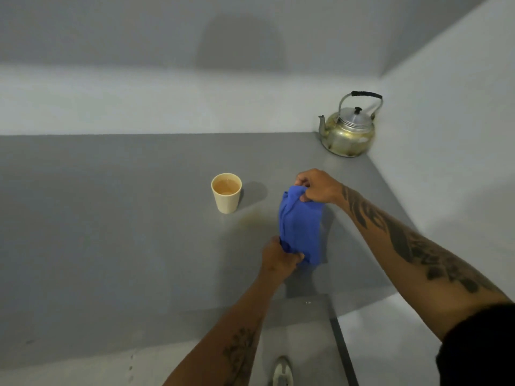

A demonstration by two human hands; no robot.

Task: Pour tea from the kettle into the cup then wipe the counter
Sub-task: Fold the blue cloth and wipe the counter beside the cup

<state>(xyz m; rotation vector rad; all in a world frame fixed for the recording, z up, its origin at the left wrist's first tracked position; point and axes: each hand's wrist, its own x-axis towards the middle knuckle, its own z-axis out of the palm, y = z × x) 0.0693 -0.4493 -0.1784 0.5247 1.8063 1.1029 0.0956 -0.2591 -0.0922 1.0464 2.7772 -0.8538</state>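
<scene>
A cream cup (pixel 226 195) holding pale brown tea stands upright on the grey counter (pixel 111 218). A tarnished metal kettle (pixel 348 129) with a black-wrapped handle sits in the far right corner, spout pointing left. Both hands hold a blue cloth (pixel 301 224) just above the counter, right of the cup. My right hand (pixel 319 186) grips its far end. My left hand (pixel 280 259) grips its near end. A faint brownish ring mark shows on the counter beside the cloth's left edge.
White walls close the counter at the back and the right. The counter's front edge runs below my forearms, with floor and a shoe (pixel 282 371) visible beneath.
</scene>
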